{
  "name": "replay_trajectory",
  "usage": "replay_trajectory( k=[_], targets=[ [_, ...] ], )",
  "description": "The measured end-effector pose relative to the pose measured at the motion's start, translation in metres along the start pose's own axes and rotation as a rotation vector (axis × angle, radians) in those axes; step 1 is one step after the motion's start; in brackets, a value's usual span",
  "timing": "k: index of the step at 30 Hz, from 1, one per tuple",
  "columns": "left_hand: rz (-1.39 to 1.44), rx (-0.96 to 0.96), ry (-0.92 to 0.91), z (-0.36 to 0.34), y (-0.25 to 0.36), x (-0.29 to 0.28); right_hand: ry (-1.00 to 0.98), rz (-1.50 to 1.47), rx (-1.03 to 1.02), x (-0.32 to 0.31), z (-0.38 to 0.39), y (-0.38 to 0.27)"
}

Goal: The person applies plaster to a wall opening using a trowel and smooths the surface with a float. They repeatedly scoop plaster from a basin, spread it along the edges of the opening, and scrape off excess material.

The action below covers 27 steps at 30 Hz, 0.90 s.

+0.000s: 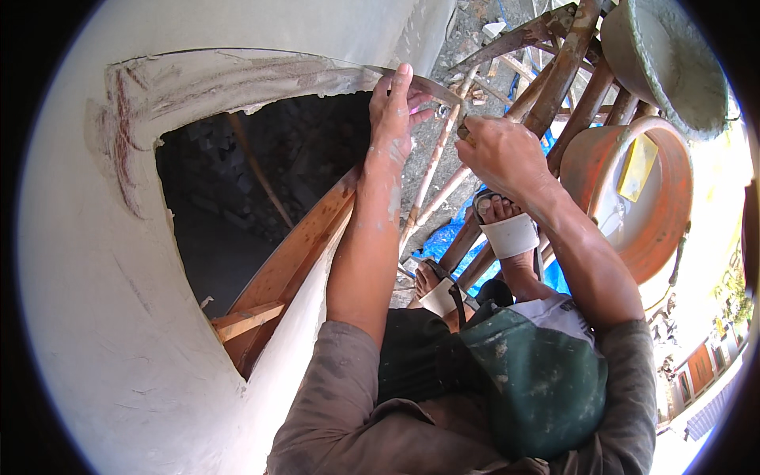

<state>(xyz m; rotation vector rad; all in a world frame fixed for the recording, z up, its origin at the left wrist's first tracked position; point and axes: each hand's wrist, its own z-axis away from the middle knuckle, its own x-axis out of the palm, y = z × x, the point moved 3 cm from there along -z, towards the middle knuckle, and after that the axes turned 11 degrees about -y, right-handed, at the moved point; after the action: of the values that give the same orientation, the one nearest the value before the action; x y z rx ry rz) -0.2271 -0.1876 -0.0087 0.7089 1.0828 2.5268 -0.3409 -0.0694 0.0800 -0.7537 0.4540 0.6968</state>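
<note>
My right hand (507, 154) is closed around the handle of a flat-bladed metal tool (437, 89) that looks like a trowel. Its narrow blade points left, toward the upper right corner of a rough opening in the pale plastered wall (79, 293). Up at that corner my left hand (392, 119) grips the blade, with some fingers stretched out to the right. Pale smears mark the left wrist. Above the opening runs a scratched, reddish-brown stained band (229, 87) with a thin dark line along its top. The blade's far end is partly hidden by my left fingers.
Wooden boards (289, 261) line the opening's lower right, with dark rubble inside. At the right stand an orange bucket (582, 170) holding a yellow object (638, 166) and a mortar-coated basin (625, 36). Under my sandalled feet lie wooden poles (566, 67), with blue sheeting (443, 240) below.
</note>
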Motion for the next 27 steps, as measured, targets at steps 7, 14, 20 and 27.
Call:
replay_trajectory(
  k=[7, 14, 20, 27],
  targets=[
    [-0.021, -0.052, -0.007, 0.007, -0.009, 0.006, -0.013, -0.038, 0.018, 0.009, 0.009, 0.009],
    [-0.017, -0.103, -0.017, -0.017, -0.013, -0.003, 0.016, -0.076, 0.038, 0.015, -0.011, 0.008],
    [-0.008, -0.095, -0.058, -0.021, -0.017, -0.012, -0.025, -0.084, 0.052, 0.020, -0.015, 0.007],
    [-0.001, -0.063, -0.068, -0.024, -0.018, -0.015, 0.001, -0.082, 0.049, 0.023, -0.018, 0.006]
  ],
)
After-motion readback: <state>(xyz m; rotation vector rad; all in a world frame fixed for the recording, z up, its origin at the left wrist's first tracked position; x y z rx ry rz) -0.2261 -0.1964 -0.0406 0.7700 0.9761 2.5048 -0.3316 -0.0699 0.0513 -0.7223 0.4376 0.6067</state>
